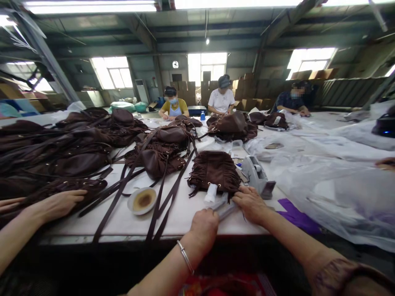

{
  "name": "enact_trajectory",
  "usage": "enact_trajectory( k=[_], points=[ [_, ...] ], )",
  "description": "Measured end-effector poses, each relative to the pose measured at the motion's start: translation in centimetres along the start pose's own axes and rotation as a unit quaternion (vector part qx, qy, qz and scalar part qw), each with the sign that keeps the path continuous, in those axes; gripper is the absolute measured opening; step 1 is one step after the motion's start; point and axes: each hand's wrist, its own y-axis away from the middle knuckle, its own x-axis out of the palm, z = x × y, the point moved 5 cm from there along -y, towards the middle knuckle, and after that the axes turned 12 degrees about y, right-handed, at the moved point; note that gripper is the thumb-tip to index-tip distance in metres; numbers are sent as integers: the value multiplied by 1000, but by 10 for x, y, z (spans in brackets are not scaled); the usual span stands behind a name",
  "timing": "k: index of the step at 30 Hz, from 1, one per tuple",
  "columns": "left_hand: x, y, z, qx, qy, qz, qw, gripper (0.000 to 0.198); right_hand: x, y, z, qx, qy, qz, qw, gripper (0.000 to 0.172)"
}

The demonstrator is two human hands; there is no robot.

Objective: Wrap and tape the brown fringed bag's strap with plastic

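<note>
A dark brown fringed bag (214, 168) lies flat on the white table in front of me, its eyelets and a white wrapped piece (211, 193) toward my side. Clear plastic (227, 209), perhaps a bag, stretches between my hands just below it. My left hand (205, 227), with a silver bangle at the wrist, is closed in a fist on the plastic at the table edge. At the bag's lower right corner, my right hand (250, 203) has its fingers bent over the plastic's other end; the fingertips are partly hidden. A grey tape dispenser (258, 177) stands just beyond it.
Brown bags with long straps (77, 160) are heaped on the left, where a co-worker's hand (63, 204) touches one. A small bowl (142, 200) holds brownish residue. Plastic sheeting (333, 185) and a purple cloth (298, 217) lie right. Several people work across the table.
</note>
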Motion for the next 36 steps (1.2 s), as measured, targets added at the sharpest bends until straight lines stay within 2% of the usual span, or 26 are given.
enact_trajectory(
  k=[4,6,8,9,12,14,16,18,24,30,36],
  points=[
    [-2,-5,7,23,33,36,999,17,-20,4,32,-43,-70,-46,996,32],
    [1,-5,6,31,56,34,997,14,-18,5,50,-81,-131,-42,987,25],
    [2,-1,5,37,85,20,996,12,-9,7,60,-89,-171,-39,981,12],
    [1,2,7,35,98,12,994,14,-4,7,61,-83,-177,-44,980,8],
    [-3,18,21,10,132,-1,991,31,10,10,53,-71,-181,-62,979,16],
    [-7,29,32,-7,158,-4,987,42,15,12,47,-80,-192,-66,976,14],
    [-9,38,39,-13,178,-8,984,44,17,14,42,-86,-203,-70,973,14],
    [-9,41,41,-14,183,-14,983,38,19,14,41,-86,-206,-77,972,15],
    [0,26,27,-40,134,-39,989,10,21,12,44,-93,-208,-102,968,16],
    [9,13,13,-21,116,-52,992,9,20,11,43,-104,-234,-121,959,18],
    [17,8,3,-18,102,-63,993,8,22,9,49,-108,-227,-109,962,20]
  ],
)
